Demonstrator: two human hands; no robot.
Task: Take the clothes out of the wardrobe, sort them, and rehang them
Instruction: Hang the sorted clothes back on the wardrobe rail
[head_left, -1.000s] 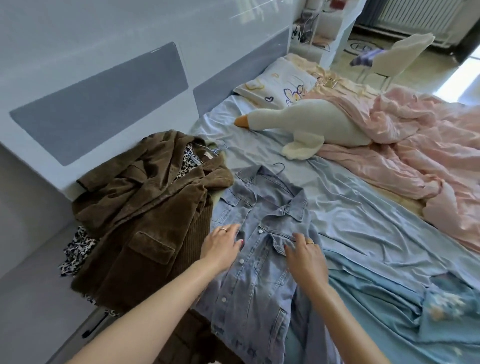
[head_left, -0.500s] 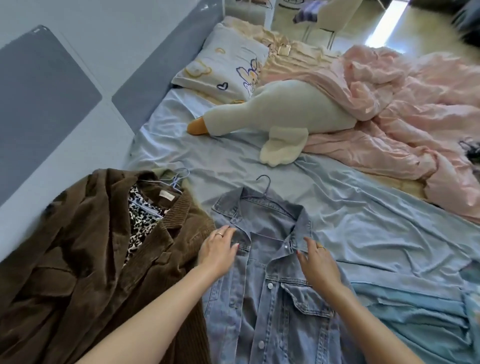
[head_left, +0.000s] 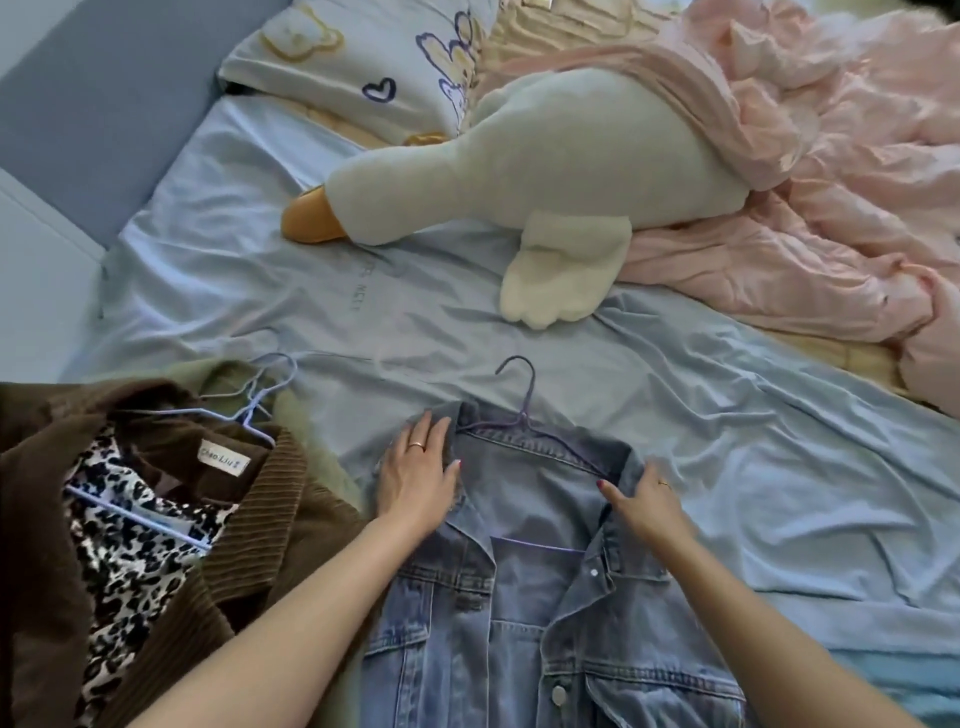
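Both hands have slid up the denim jacket (head_left: 524, 587) from its chest to the collar, and the view has closed in, so the brown coat (head_left: 270, 525) now fills the 8 o'clock corner.

My left hand (head_left: 415, 478) lies flat with fingers straight and spread, pressing the left collar and shoulder down at 10 o'clock of the jacket. My right hand (head_left: 644, 501) sits on the right collar at 2 o'clock, forefinger stretched along the hanger arm; whether thumb and fingers pinch the cloth I cannot tell. The jacket lies front up and unbuttoned on the bed (head_left: 727, 467), low centre, with a purple hanger (head_left: 524, 410) inside it and the hook poking out at 12 o'clock.

I judge this to be the sorting stage: the jacket is being squared on its hanger before rehanging. Next the collar wants seating evenly on both hanger arms, then a lift by the hook so the shoulders do not slip off.

No real container is in view, and the wardrobe is out of sight. The coat comes nearest, wrapping a leopard-print top (head_left: 135, 540), each on its own pale hanger (head_left: 249, 410). At 12 o'clock lie a plush goose (head_left: 519, 171), a pillow (head_left: 363, 52) and a pink quilt (head_left: 831, 197).
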